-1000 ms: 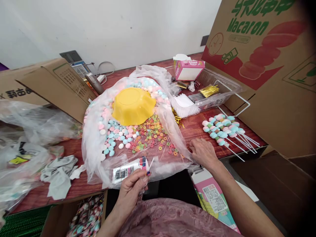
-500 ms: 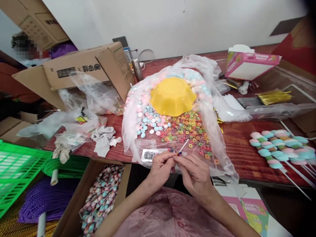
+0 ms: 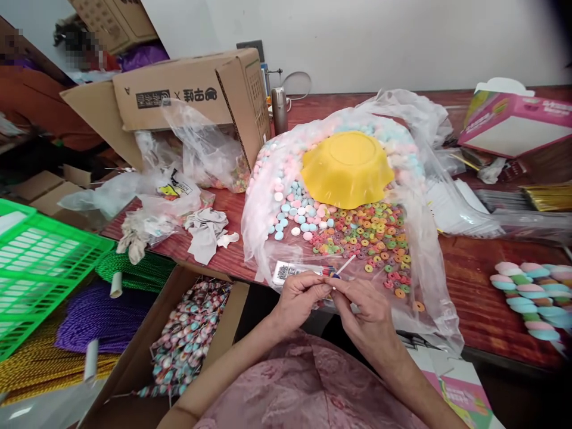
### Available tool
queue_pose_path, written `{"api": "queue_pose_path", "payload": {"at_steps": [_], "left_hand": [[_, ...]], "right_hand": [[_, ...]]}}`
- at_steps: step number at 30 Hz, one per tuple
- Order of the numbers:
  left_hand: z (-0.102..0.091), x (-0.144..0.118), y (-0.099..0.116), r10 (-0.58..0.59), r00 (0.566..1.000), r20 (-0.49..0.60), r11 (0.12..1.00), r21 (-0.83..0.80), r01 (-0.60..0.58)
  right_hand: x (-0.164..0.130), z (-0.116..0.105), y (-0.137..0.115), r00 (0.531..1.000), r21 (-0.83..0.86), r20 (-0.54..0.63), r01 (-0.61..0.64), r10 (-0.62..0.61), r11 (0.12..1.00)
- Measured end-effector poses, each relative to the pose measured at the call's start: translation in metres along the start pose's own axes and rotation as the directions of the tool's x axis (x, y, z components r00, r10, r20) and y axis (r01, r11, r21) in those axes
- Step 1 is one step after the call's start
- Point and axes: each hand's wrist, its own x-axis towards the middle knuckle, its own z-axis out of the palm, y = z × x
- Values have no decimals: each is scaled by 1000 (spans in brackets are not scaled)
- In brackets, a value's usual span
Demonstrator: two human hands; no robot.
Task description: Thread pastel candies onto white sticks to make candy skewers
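Observation:
My left hand (image 3: 300,300) and my right hand (image 3: 367,305) meet at the near edge of the plastic sheet, fingers pinched together. A thin white stick (image 3: 347,264) pokes up from between their fingertips, with a small dark blue bit at its base; the fingers hide the rest. Just beyond my left hand lies a small white card with a black printed code (image 3: 286,271). Ring-shaped coloured candies (image 3: 370,238) and pink, blue and white round marshmallows (image 3: 290,217) spread over the sheet, around an upturned yellow bowl (image 3: 346,170).
A cardboard box (image 3: 183,89) and grey cloth (image 3: 206,232) stand left on the red-brown table. Twisted marshmallow sticks (image 3: 534,292) lie right. Below left are an open carton of beaded-looking skewers (image 3: 190,339), a green basket (image 3: 44,280) and purple cords (image 3: 105,319). Another person sits far left.
The view has turned left, so the table things appear shifted right. Both hands stay pinched together at the stick, with only slight finger movement; the white stick leans a little lower.

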Motion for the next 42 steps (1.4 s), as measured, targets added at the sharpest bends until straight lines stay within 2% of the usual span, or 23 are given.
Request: {"api": "queue_pose_path", "payload": {"at_steps": [4, 7, 9, 11, 14, 16, 19, 21, 24, 27, 29, 31, 32, 34, 36, 37, 38, 39, 40, 42], "left_hand": [[2, 1, 2, -13, 1000, 16, 1000, -19, 14], [3, 0, 0, 35, 999, 27, 997, 64, -37], [5, -1, -2, 116, 993, 34, 978, 170, -120], [6, -2, -3, 187, 981, 59, 942, 272, -196], [9, -3, -3, 235, 968, 94, 901, 353, -253], [11, -4, -2, 255, 961, 104, 879, 388, -276], [12, -4, 2, 270, 957, 104, 868, 405, -289], [12, -4, 5, 265, 960, 94, 879, 386, -280], [12, -2, 10, 258, 964, 72, 899, 347, -266], [14, -1, 12, 265, 961, 76, 907, 319, -276], [14, 1, 12, 268, 959, 92, 905, 316, -283], [14, 1, 13, 267, 956, 126, 894, 337, -294], [13, 1, 14, 263, 953, 150, 887, 352, -300], [11, 0, 16, 221, 953, 206, 889, 359, -284], [7, -1, 17, 65, 963, 263, 949, 284, -141], [4, -2, 18, -58, 955, 292, 976, 217, -7], [2, -2, 18, -194, 923, 332, 977, 151, 151], [-1, -2, 19, -324, 863, 387, 945, 102, 310], [-4, -1, 19, -430, 783, 449, 892, 78, 445], [-8, 2, 20, -550, 602, 578, 786, 115, 607]], "right_hand": [[-9, 4, -3, 994, 26, -112, 16, -13, 1000], [-15, 3, -4, 981, 65, -181, -63, 74, 996], [-16, -1, -1, 980, 59, -169, -96, 105, 994], [-14, -6, 2, 990, 7, -125, -65, 65, 998], [-11, -11, 9, 998, -58, -63, 4, -8, 998], [-12, -11, 12, 998, -58, -55, 4, -8, 998], [-18, -7, 12, 992, -3, -104, -68, 68, 998], [-23, -4, 8, 972, 107, -170, -147, 164, 983], [-29, 0, 0, 895, 373, -211, -296, 392, 879], [-31, 1, 0, 786, 609, -110, -431, 609, 666], [-29, -1, 6, 756, 691, 63, -504, 651, 518], [-24, -5, 16, 758, 696, 266, -578, 595, 425], [-21, -8, 20, 761, 677, 356, -610, 542, 413], [-14, -16, 27, 768, 614, 483, -639, 420, 463], [-7, -28, 28, 798, 535, 539, -571, 269, 623], [-5, -34, 27, 827, 490, 535, -471, 173, 733], [-2, -40, 24, 861, 443, 505, -313, 55, 840], [0, -46, 21, 884, 385, 459, -110, -87, 916], [1, -51, 17, 882, 321, 405, 111, -242, 941], [4, -58, 10, 803, 206, 315, 462, -506, 862]]}}
